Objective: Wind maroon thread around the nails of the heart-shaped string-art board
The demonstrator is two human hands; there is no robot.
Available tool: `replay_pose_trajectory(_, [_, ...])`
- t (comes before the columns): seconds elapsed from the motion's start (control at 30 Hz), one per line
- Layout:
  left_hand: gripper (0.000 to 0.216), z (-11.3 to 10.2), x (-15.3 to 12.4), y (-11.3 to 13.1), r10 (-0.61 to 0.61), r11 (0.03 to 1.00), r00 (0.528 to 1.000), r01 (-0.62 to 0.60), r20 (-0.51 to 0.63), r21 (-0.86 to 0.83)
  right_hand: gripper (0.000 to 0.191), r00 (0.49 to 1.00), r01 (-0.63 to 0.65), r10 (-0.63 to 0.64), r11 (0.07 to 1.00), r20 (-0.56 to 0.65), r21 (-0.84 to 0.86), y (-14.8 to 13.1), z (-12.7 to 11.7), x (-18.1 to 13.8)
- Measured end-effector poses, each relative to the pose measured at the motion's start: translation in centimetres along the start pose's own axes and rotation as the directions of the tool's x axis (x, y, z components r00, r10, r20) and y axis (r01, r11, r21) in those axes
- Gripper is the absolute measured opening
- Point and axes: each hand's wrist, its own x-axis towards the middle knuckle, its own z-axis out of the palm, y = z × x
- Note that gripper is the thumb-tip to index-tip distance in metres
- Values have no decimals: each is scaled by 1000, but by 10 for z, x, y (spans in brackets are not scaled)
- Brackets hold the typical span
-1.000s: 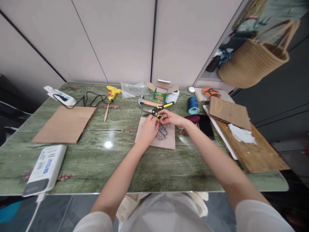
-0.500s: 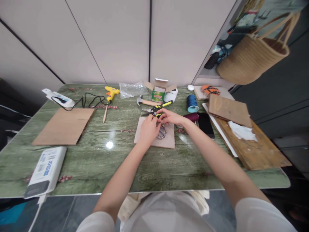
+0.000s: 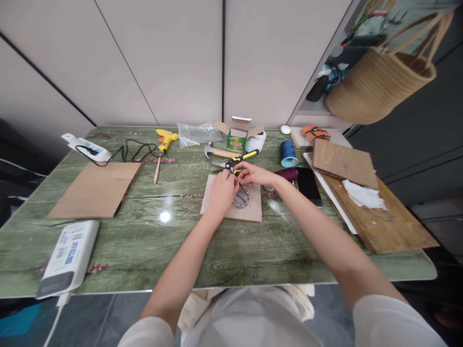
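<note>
A square board lies mid-table, with a round outline of small nails and dark thread on it. My left hand rests over the board's left part, fingers curled in at the outline's upper edge. From the right, my right hand meets it there, its fingertips pinched together. What the fingers hold is too small and too covered to make out. Just beyond my hands lie yellow-and-black pliers and a claw hammer. A maroon thread spool sits beside my right wrist.
A blue thread spool, a phone and stacked boards are at right. An open green box stands at the back. Leftward are a yellow glue gun, a cardboard sheet and a white power bank.
My left hand has shifted slightly, so a little more of the nailed outline shows. My right hand stays almost in place, and the things on the table have not moved.
</note>
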Motion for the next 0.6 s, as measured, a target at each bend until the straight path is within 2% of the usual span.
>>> replay_pose_trajectory(0.27, [22, -1, -1, -1, 2, 999, 1000, -2, 6, 36, 59, 998, 33, -30, 997, 56, -65, -1, -3, 3])
replay_pose_trajectory(0.6, [16, 1, -1, -2, -1, 1000, 999, 1, -40, -6, 60, 998, 36, -33, 997, 48, -75, -1, -3, 2])
